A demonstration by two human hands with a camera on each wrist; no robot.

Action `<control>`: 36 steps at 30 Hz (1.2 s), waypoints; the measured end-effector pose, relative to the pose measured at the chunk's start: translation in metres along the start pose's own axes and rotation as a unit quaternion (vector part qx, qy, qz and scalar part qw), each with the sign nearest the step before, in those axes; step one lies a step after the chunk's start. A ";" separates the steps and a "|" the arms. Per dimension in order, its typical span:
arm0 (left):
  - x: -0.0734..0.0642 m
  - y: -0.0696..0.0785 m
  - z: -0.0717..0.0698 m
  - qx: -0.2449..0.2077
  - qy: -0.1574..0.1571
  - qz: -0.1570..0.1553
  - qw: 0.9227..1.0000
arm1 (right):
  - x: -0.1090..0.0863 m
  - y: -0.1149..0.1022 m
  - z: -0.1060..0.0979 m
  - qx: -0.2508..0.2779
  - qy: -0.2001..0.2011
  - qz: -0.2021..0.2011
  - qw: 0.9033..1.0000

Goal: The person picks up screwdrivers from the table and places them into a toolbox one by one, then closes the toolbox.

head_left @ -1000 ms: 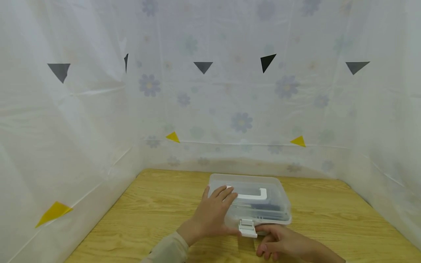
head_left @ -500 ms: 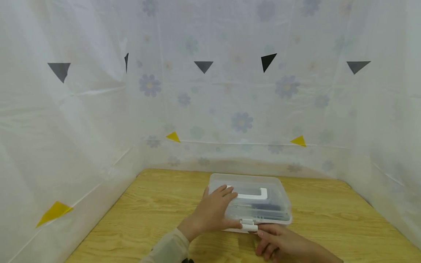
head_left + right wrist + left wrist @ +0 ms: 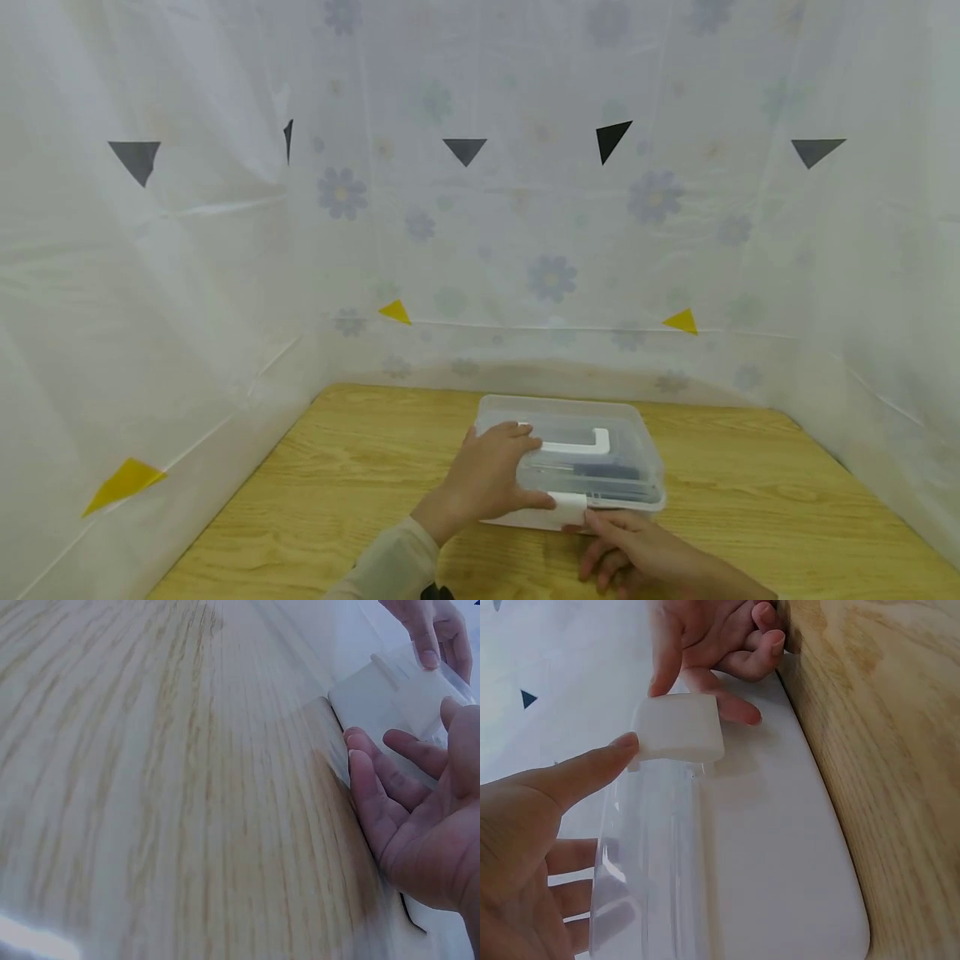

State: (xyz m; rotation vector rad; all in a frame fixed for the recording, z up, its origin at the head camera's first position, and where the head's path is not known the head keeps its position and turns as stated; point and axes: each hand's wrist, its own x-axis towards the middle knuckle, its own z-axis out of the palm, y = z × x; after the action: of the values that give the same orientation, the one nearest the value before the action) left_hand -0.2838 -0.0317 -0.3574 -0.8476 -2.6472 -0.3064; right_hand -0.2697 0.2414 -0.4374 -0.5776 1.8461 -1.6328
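A clear plastic storage box (image 3: 622, 433) with a white carry handle (image 3: 602, 442) sits lidded on the table, dark-blue items showing through it. On its front is a white latch (image 3: 570, 510), standing upright against the lid's rim. My left hand (image 3: 483, 479) rests on the lid with fingers spread near the handle, its thumb tip at the latch's upper corner. With thumb and index finger my right hand (image 3: 637, 546) pinches the latch's right side; in the left wrist view that index finger (image 3: 739, 711) reaches under the latch (image 3: 679, 727). Its other fingers curl loosely below.
The wood-grain table (image 3: 360, 467) spreads around the box. A pale flowered plastic curtain (image 3: 480, 250) stands behind and on both sides, marked with dark and yellow triangles. Part of a small black object (image 3: 437, 592) shows at the bottom edge beside the left sleeve.
The latch has swung up from jutting down and outward to standing against the lid's rim, with my right fingers and left thumb following it. The box has stayed in place.
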 end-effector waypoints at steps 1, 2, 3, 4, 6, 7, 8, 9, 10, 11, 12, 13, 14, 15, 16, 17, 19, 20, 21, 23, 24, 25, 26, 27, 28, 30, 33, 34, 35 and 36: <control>0.001 0.000 -0.001 -0.002 0.002 -0.003 1.000 | 0.000 0.000 0.001 0.002 0.003 0.000 1.000; 0.001 0.000 -0.001 -0.004 0.004 -0.006 1.000 | 0.000 0.000 0.002 0.005 0.007 0.000 1.000; 0.002 0.000 -0.001 -0.008 0.007 -0.009 1.000 | 0.000 0.000 0.004 0.008 0.011 0.000 1.000; 0.002 0.001 -0.002 -0.011 0.009 -0.012 1.000 | 0.000 -0.001 0.005 0.013 0.014 0.001 1.000; 0.003 0.001 -0.002 -0.015 0.015 -0.017 1.000 | -0.001 -0.001 0.007 0.030 0.016 0.006 0.999; 0.003 0.002 -0.002 -0.016 0.019 -0.019 1.000 | -0.001 -0.001 0.007 0.041 0.014 0.010 0.999; 0.003 0.002 -0.002 -0.015 0.023 -0.020 0.999 | -0.001 -0.002 0.008 0.056 0.012 0.015 0.998; 0.003 0.002 -0.001 -0.013 0.027 -0.021 0.999 | -0.001 -0.002 0.008 0.070 0.010 0.019 0.997; 0.003 0.003 -0.001 -0.011 0.031 -0.022 0.999 | -0.001 -0.002 0.009 0.085 0.006 0.024 0.996; 0.003 0.003 0.000 -0.009 0.035 -0.023 0.999 | 0.000 -0.001 0.009 0.100 0.001 0.029 0.995; 0.004 0.003 0.000 -0.008 0.038 -0.025 0.999 | 0.000 -0.001 0.009 0.116 -0.005 0.032 0.993; 0.004 0.004 0.001 -0.009 0.040 -0.027 0.999 | 0.000 0.000 0.009 0.131 -0.011 0.035 0.991; 0.004 0.004 0.001 -0.009 0.043 -0.030 0.999 | 0.001 0.000 0.008 0.142 -0.017 0.039 0.989; 0.004 0.004 0.002 -0.011 0.046 -0.031 0.998 | 0.001 0.001 0.008 0.151 -0.022 0.041 0.988; 0.004 0.004 0.003 -0.014 0.050 -0.032 0.998 | 0.002 0.001 0.007 0.160 -0.029 0.043 0.986; 0.004 0.004 0.004 -0.017 0.053 -0.034 0.998 | 0.002 0.001 0.007 0.167 -0.034 0.043 0.984; 0.004 0.004 0.005 -0.023 0.059 -0.035 0.997 | 0.003 0.002 0.006 0.175 -0.040 0.044 0.983; 0.004 0.004 0.005 -0.025 0.062 -0.036 0.997 | 0.003 0.001 0.006 0.178 -0.042 0.043 0.982; 0.004 0.004 0.005 -0.027 0.064 -0.037 0.997 | 0.004 0.001 0.006 0.180 -0.043 0.041 0.982; 0.004 0.005 0.005 -0.030 0.069 -0.039 0.996 | 0.004 0.001 0.006 0.184 -0.043 0.038 0.981; 0.004 0.005 0.006 -0.031 0.071 -0.040 0.996 | 0.004 0.001 0.007 0.185 -0.043 0.037 0.981; 0.004 0.005 0.006 -0.032 0.074 -0.041 0.996 | 0.004 0.001 0.007 0.187 -0.043 0.035 0.981; 0.004 0.005 0.006 -0.033 0.075 -0.042 0.996 | 0.004 0.001 0.007 0.188 -0.042 0.035 0.981; 0.004 0.005 0.007 -0.033 0.077 -0.043 0.996 | 0.004 0.001 0.008 0.188 -0.040 0.034 0.981; 0.004 0.006 0.007 -0.033 0.078 -0.044 0.995 | 0.004 0.001 0.008 0.188 -0.039 0.034 0.981; 0.004 0.006 0.008 -0.033 0.080 -0.046 0.995 | 0.004 0.002 0.008 0.187 -0.035 0.032 0.981; 0.005 0.006 0.011 -0.030 0.078 -0.048 0.995 | 0.004 0.003 0.009 0.184 -0.030 0.032 0.982; 0.005 0.006 0.012 -0.030 0.077 -0.048 0.995 | 0.004 0.003 0.009 0.183 -0.030 0.032 0.982; 0.005 0.007 0.012 -0.030 0.076 -0.049 0.995 | 0.004 0.004 0.009 0.184 -0.030 0.033 0.982; 0.005 0.007 0.013 -0.030 0.075 -0.049 0.996 | 0.004 0.004 0.009 0.183 -0.029 0.034 0.982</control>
State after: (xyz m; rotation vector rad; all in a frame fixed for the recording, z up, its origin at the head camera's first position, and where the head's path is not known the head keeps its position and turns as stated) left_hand -0.2864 -0.0198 -0.3666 -0.6847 -2.5550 -0.4595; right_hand -0.2662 0.2324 -0.4427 -0.3907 1.4553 -1.8287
